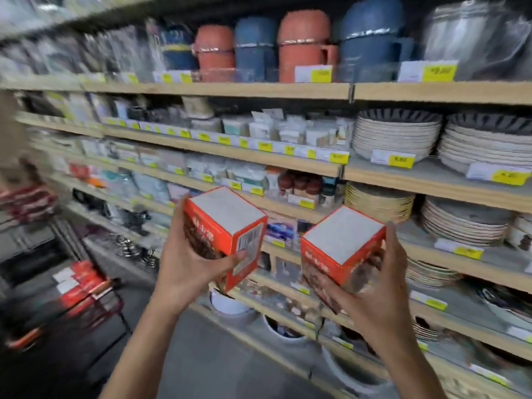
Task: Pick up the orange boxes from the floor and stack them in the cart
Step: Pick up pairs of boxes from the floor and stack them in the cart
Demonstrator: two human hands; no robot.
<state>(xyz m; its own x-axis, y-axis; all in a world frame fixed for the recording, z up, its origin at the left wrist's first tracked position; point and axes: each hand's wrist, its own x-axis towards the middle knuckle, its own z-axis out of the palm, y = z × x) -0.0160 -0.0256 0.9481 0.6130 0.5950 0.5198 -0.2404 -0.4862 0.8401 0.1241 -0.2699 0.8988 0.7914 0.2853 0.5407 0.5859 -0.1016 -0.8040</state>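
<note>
I hold two orange boxes at chest height in front of the shop shelves. My left hand (pixel 184 269) grips the left orange box (pixel 227 226), which is tilted with its white end up and a barcode on its side. My right hand (pixel 383 283) grips the right orange box (pixel 342 249), also white end up. The cart (pixel 95 300) stands low at the left, blurred, with several orange boxes (pixel 82 280) stacked inside.
Wooden shelves (pixel 259 152) run across the whole view, loaded with stacked plates (pixel 394 136), jugs (pixel 305 44) and small packs with yellow price tags. White bowls (pixel 227 305) sit on the lowest shelf. Grey floor (pixel 201 355) lies below my arms.
</note>
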